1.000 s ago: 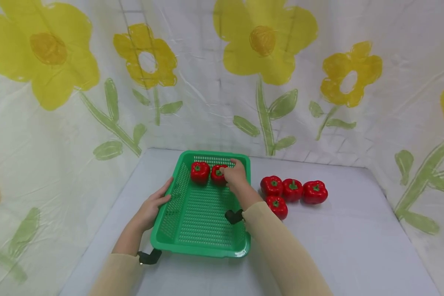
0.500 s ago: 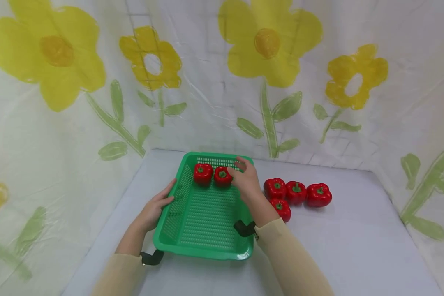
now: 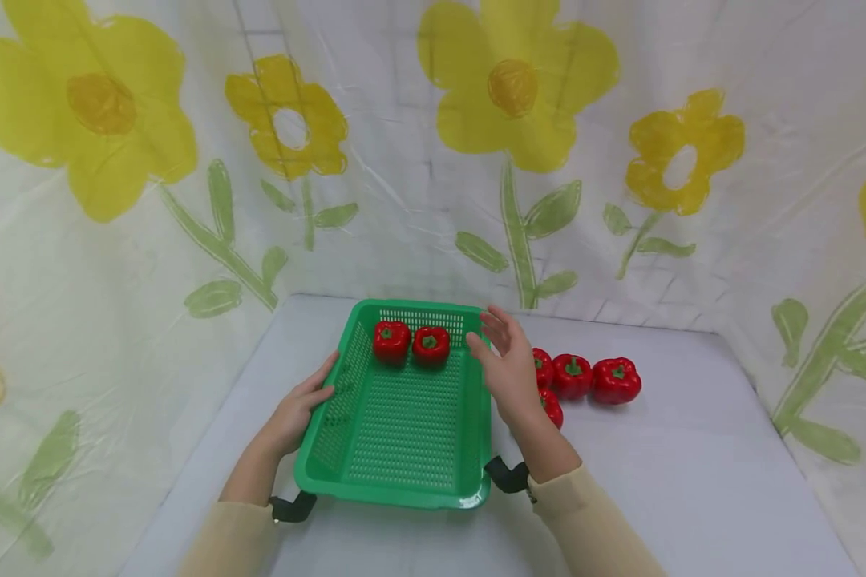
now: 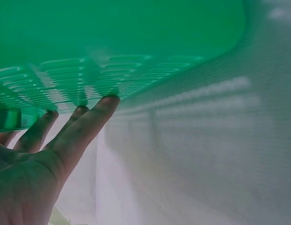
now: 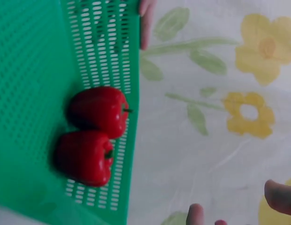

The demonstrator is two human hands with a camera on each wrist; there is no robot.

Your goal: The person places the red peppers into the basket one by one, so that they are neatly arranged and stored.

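My left hand (image 3: 292,415) holds the green plastic basket (image 3: 404,497) by its left rim, thumb at the edge. In the left wrist view, the fingers (image 4: 84,131) of that hand lie against the basket's slotted wall from outside. Two red bell peppers sit side by side at the basket's far end: the left pepper (image 3: 392,343) and the right pepper (image 3: 430,346). My right hand (image 3: 512,373), empty with fingers spread, hovers over the basket's right rim. It partly hides two red peppers on the table behind it.
Right of the basket, several red peppers lie grouped on the white table (image 3: 664,473), among them a middle pepper (image 3: 571,376) and a rightmost pepper (image 3: 616,381). A flower-printed curtain (image 3: 404,224) borders the table at the back and sides.
My right hand has let go of the right pepper in the basket. It has moved right, out over the rim. The left hand stays on the basket.
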